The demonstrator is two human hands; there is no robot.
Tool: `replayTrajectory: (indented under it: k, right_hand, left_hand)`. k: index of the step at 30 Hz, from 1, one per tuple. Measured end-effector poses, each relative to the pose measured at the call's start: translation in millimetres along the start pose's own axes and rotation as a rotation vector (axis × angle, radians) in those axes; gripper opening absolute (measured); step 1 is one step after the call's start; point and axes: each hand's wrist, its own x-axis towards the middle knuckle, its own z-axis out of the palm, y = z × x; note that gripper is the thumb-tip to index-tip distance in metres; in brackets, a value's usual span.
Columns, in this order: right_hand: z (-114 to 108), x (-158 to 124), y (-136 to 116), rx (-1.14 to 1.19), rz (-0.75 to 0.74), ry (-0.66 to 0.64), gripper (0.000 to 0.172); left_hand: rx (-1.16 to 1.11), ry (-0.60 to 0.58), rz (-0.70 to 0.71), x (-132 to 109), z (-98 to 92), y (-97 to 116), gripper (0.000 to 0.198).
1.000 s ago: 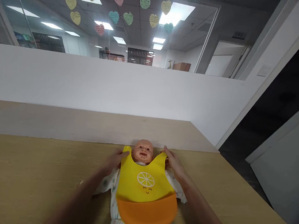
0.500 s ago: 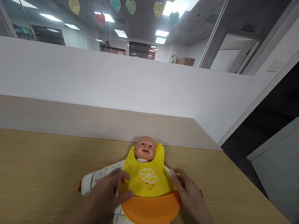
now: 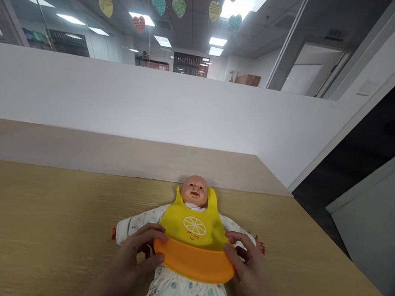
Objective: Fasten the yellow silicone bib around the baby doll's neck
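Note:
A baby doll [image 3: 195, 191] in a white patterned outfit lies on its back, head toward the wall. Over its chest is a yellow bib [image 3: 196, 215] with a white citrus slice and a small smiling face. Along the bib's lower edge runs an orange pocket [image 3: 194, 263]. My left hand [image 3: 139, 251] pinches the pocket's left corner between thumb and fingers. At the opposite corner, my right hand [image 3: 246, 258] grips the bib's right edge. Both bib straps stand up beside the doll's head; whether they are fastened behind the neck is hidden.
The doll rests on a wooden table [image 3: 61, 210], with a paler board strip [image 3: 132, 157] along its far side. Behind stands a white wall [image 3: 153, 104] below a window with heart-shaped notes [image 3: 179, 8]. A dark doorway [image 3: 350, 185] lies to the right.
My left hand has closed on the bib's left corner, and my right hand has taken its right edge. The bib's lower part is shifted slightly up and left.

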Motion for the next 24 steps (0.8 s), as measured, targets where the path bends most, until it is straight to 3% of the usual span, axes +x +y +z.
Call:
replayTrajectory:
  k: [6, 12, 16, 20, 24]
  right_hand:
    - [0.5, 0.7, 8.5, 0.054, 0.034, -0.184, 0.041]
    - [-4.3, 5.1, 0.2, 0.017, -0.012, -0.225, 0.037]
    - [-8.9, 18.1, -2.4, -0.099, -0.067, -0.155, 0.04]
    - [-3.5, 62.8, -15.4, -0.145, -0.141, -0.104, 0.038]
    - [12.9, 130.4, -34.4, -0.258, -0.141, -0.004, 0.037]
  left_hand:
    - [0.016, -0.048, -0.077, 6.9, -17.0, 8.0, 0.02]
    - [0.058, -0.095, -0.215, 9.8, -13.2, -0.5, 0.033]
    - [0.011, -0.136, -0.293, 13.9, -16.2, -11.9, 0.042]
    - [0.059, 0.127, -0.201, 58.6, -20.3, -16.3, 0.037]
    - [0.126, 0.132, -0.15, 127.0, -8.7, -21.6, 0.043]
